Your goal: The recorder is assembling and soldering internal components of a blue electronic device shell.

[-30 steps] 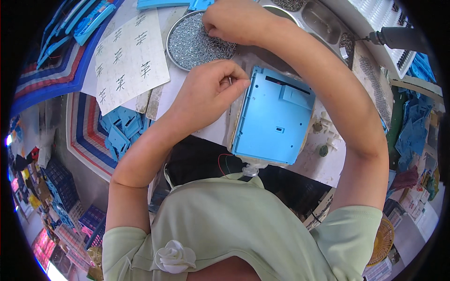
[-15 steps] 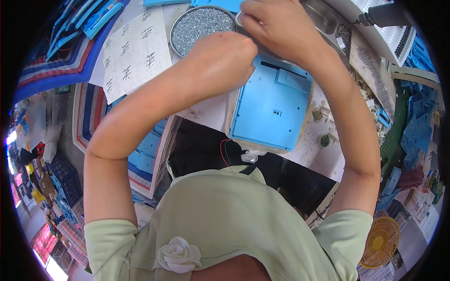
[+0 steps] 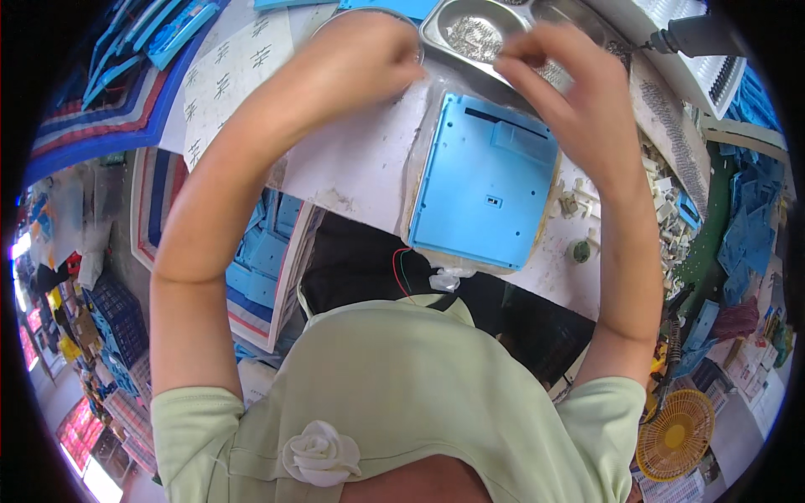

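My left hand (image 3: 365,50) is over the round dish (image 3: 421,52), covering most of it. Its fingers curl downward, mostly hidden and smeared by motion. My right hand (image 3: 583,88) hovers at the front of a metal tray (image 3: 436,52) with rounded compartments holding small metal parts (image 3: 476,38). Thumb and forefinger come together in a pinch there; blur hides whatever may be between them. Between my forearms a light-blue plastic casing (image 3: 470,193) lies flat, with a slot along its far edge and a small dark component near its middle. Neither hand touches it.
Left of the dish lies a handwritten paper sheet (image 3: 243,84). Blue plastic parts fill a lined box (image 3: 268,243) at the left. Right of the casing are scattered small white parts (image 3: 667,210) and a dark power tool (image 3: 692,35). Red and green wires (image 3: 400,272) hang at the front edge.
My left hand has moved left and away, over the screw dish. My right hand has shifted right and nearer, uncovering part of the metal tray. The blue casing has stayed in place.
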The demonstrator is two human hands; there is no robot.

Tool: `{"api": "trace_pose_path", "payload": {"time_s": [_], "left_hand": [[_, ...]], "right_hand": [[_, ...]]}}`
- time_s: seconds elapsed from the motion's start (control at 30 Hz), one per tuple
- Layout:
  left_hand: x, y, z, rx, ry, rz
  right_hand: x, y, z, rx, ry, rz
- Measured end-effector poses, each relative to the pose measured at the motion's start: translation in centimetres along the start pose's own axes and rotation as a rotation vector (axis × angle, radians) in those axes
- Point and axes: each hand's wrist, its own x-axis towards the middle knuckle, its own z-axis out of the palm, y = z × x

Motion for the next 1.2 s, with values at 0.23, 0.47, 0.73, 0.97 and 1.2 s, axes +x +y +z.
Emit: {"api": "trace_pose_path", "payload": {"time_s": [0.23, 0.47, 0.73, 0.97, 1.2], "left_hand": [[-2.2, -7.3, 3.5, 0.201, 0.233, 0.043], [-2.4, -7.6, 4.5, 0.103, 0.328, -0.026], [-2.3, -8.5, 5.4, 0.138, 0.408, -0.04], [-3.0, -6.6, 4.7, -0.305, 0.345, -0.178], [-6.7, -2.4, 3.4, -0.611, 0.148, -0.068]], "right_hand": [[-9.6, -2.2, -1.3, -0.095, 0.011, 0.354], [-12.4, -2.5, 0.0, -0.159, -0.048, 0.271], [-12.1, -2.0, -0.4, -0.122, -0.021, 0.196], [-12.2, -2.8, -0.9, -0.042, 0.022, 0.284], [-12.8, -4.8, -2.0, 0.057, -0.134, 0.396]]}}
